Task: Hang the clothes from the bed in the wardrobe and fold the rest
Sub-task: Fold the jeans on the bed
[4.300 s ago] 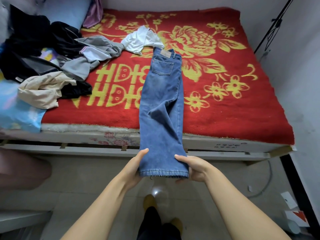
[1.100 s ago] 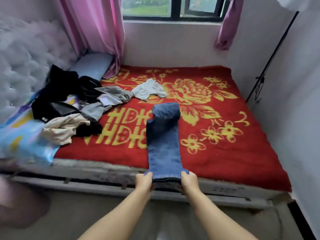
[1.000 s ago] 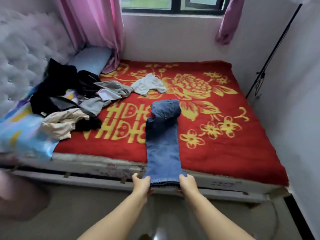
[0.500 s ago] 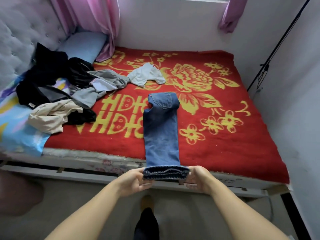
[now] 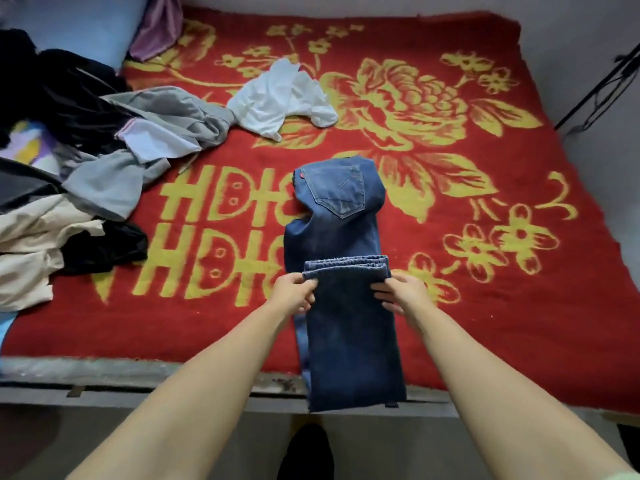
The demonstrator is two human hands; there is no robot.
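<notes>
Blue jeans (image 5: 339,216) lie lengthwise on the red and yellow blanket (image 5: 485,306), waist end folded under at the far side, back pocket facing up. The leg hems are doubled over onto the middle of the jeans, and the fold hangs a little past the bed's front edge. My left hand (image 5: 294,292) grips the left corner of the hems. My right hand (image 5: 398,292) grips the right corner. A white top (image 5: 277,98) lies crumpled further back. A pile of grey, black and beige clothes (image 5: 86,168) covers the bed's left side.
A pale blue pillow (image 5: 86,26) and a pink curtain end (image 5: 156,26) sit at the far left corner. A black stand (image 5: 602,88) leans by the right wall. The bed frame edge (image 5: 138,393) runs along the front, with floor below.
Both hands have carried the leg hems from the bed's front edge forward over the jeans, doubling the legs over. The camera has tilted down and moved closer to the bed.
</notes>
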